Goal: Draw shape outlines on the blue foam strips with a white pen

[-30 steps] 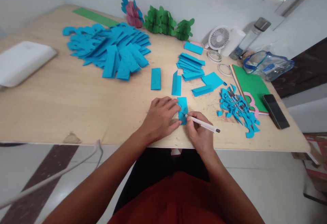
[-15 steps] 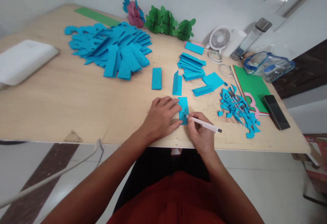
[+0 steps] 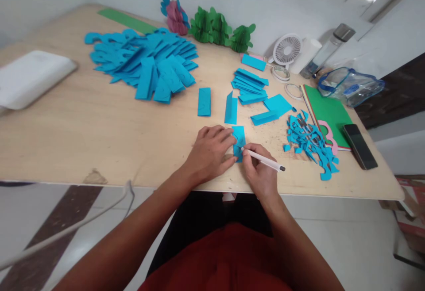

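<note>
A small blue paper strip (image 3: 238, 134) lies flat near the table's front edge, with drawn curved lines on it. My left hand (image 3: 212, 151) rests flat with fingers spread, its fingertips on the strip's left side. Gripped in my right hand (image 3: 260, 169) is a white pen (image 3: 265, 160), its tip on the strip's right part. Just beyond stand a folded blue paper piece (image 3: 231, 110) and, to its left, a blue rectangle with a drawn line (image 3: 204, 102). Farther right, a stack of folded blue papers (image 3: 249, 85) sits by some loose blue sheets (image 3: 278, 105).
A large heap of blue paper pieces (image 3: 146, 61) spreads at the back left. At right lie blue scraps (image 3: 307, 138), a green paper stack (image 3: 327, 105) and a phone (image 3: 360, 146). A small fan (image 3: 287, 50), tape roll (image 3: 280, 74) and bottle (image 3: 328, 50) stand along the wall.
The pen and my right hand have shifted slightly left, the pen tip moving a little up and left over the strip. My left hand stays in place.
</note>
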`<move>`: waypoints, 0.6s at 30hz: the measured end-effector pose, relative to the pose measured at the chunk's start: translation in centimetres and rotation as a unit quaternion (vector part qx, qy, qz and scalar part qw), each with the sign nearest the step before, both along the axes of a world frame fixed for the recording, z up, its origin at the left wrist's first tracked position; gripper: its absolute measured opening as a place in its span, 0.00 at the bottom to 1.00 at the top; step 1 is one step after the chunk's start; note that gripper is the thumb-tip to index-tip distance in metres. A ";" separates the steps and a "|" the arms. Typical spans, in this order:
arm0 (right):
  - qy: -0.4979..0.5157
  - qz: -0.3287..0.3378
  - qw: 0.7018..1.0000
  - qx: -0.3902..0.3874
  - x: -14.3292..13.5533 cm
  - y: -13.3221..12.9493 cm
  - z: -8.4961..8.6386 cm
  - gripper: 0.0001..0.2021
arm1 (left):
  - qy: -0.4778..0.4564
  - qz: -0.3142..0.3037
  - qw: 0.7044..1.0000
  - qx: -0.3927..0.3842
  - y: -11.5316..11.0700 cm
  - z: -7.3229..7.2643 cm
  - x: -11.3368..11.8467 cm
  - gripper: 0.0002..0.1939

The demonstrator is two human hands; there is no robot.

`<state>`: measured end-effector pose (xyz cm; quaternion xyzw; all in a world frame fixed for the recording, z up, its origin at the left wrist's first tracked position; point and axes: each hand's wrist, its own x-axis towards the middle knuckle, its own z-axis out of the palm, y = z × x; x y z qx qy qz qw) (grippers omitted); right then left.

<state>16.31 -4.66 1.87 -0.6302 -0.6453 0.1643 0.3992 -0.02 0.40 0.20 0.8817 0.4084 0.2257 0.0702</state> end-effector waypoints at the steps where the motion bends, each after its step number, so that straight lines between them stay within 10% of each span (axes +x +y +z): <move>1: -0.001 0.001 1.000 0.000 0.0 0.0 0.0 0.06 | 0.000 0.000 1.000 -0.001 0.0 0.0 0.0 0.12; 18: 0.001 0.001 1.000 -0.002 0.4 -0.4 0.0 0.05 | -0.004 -0.004 1.000 -0.004 0.0 0.0 0.0 0.12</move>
